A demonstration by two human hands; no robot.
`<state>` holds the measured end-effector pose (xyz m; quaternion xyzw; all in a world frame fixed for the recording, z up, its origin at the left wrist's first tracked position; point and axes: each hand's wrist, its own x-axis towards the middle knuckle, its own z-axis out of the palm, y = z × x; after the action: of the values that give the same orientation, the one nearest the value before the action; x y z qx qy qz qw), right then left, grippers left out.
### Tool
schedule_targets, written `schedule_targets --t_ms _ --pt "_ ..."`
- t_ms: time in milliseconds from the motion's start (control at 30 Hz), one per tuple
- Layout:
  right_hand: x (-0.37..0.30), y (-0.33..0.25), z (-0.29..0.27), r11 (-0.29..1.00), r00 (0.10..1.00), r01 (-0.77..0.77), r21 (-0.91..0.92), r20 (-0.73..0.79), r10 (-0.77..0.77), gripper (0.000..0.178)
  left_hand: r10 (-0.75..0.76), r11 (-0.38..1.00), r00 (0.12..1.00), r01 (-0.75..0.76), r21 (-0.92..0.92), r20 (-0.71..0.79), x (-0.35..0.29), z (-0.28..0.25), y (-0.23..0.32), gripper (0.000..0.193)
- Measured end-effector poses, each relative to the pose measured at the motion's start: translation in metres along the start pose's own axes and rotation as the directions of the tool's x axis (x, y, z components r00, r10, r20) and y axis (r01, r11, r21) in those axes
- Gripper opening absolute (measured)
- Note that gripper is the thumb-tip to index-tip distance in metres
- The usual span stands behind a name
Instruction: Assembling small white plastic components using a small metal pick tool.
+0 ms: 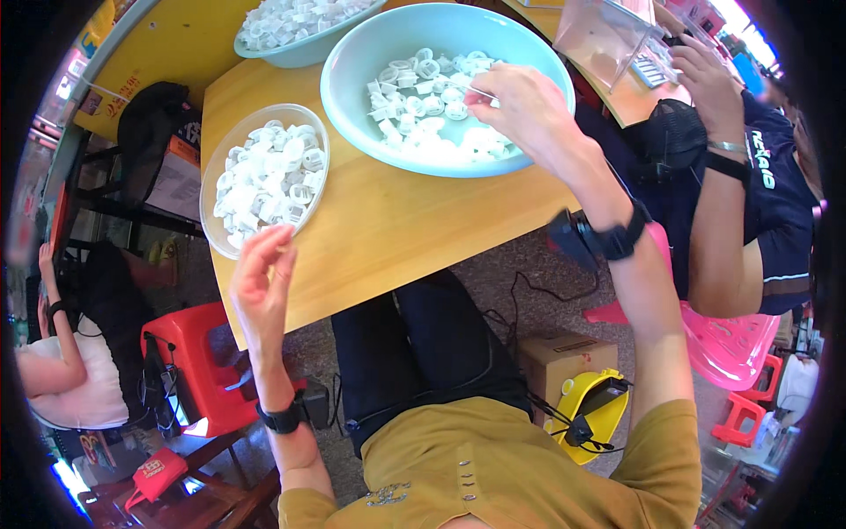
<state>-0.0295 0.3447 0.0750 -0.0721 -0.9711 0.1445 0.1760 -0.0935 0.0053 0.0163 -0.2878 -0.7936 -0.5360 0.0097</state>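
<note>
Two hands work over your bench [397, 229]: your right hand [520, 106] pinches a small white plastic ring inside the pale blue basin [352, 97]; your left hand [260, 273], open and empty, hovers beside the clear bowl [210, 176] of rings. Keep the pinch light.

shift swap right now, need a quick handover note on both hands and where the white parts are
Left hand: raised at the near table edge, fingers loosely curled, beside the clear bowl of white plastic rings; whether it holds one cannot be told.
Right hand: over the large light blue basin, fingers pinching among the white rings there.
A second basin of rings sits at the far edge.
Done: clear bowl is well filled.
Left: many rings remain in the blue basin.
</note>
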Motion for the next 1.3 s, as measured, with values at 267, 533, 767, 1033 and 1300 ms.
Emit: schedule_targets --t_ms 267,533,767,1033,1300 --pt "0.044 0.027 0.044 0.977 0.965 0.094 -0.192 0.259 -0.042 0.022 -0.172 0.967 0.984 0.176 -0.186 0.038 -0.048 0.009 0.001 0.022" --pt "0.047 0.029 0.053 0.989 0.953 0.066 -0.129 0.301 -0.024 0.028 -0.18 0.915 0.981 0.196 -0.352 0.078 -0.067 0.013 0.01 0.022" --pt "0.039 0.017 0.036 1.0 0.969 0.022 0.01 0.248 -0.023 0.033 -0.147 0.929 0.982 0.179 -0.324 0.121 -0.074 0.02 0.028 0.022" --pt "-0.04 -0.101 0.015 0.4 0.956 -0.113 0.91 0.209 -0.205 0.026 -0.202 0.783 0.979 0.168 -0.599 0.01 -0.082 0.024 0.047 0.037" --pt "-0.101 -0.133 0.077 0.178 0.943 -0.285 0.942 0.309 -0.128 0.024 -0.279 0.679 0.96 0.194 -0.708 -0.005 -0.092 0.036 0.038 0.041"
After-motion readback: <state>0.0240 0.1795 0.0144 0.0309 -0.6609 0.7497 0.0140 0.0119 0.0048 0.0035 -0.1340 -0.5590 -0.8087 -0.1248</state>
